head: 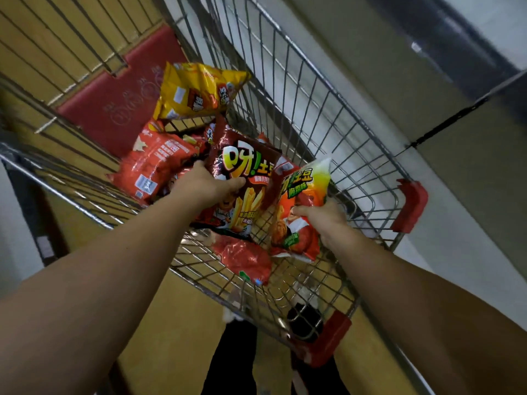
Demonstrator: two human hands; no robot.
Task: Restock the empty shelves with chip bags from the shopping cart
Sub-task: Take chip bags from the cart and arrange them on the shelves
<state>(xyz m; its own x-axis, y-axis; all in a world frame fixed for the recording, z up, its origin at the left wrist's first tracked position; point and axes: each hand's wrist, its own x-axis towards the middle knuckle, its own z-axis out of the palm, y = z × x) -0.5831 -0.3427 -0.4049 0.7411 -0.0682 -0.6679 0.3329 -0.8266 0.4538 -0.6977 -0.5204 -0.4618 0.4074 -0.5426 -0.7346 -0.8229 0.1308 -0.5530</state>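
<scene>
A wire shopping cart (350, 129) fills the middle of the head view and holds several chip bags. My left hand (205, 182) grips the left edge of a dark red bag of potato sticks (245, 178), thumb across its front. My right hand (322, 216) pinches a green, yellow and orange bag (302, 195) at its right side and holds it upright beside the dark red one. A yellow bag (194, 92) leans at the cart's far end. An orange-red bag (155, 163) lies to the left, and a red bag (245, 258) lies on the cart floor near me.
Red plastic corner guards (410, 206) cap the cart's right rim. A red mat (119, 101) lies on the wooden floor beyond the cart. A grey wall or shelf unit (427, 81) runs along the right. My dark trousers (236, 357) show below the cart.
</scene>
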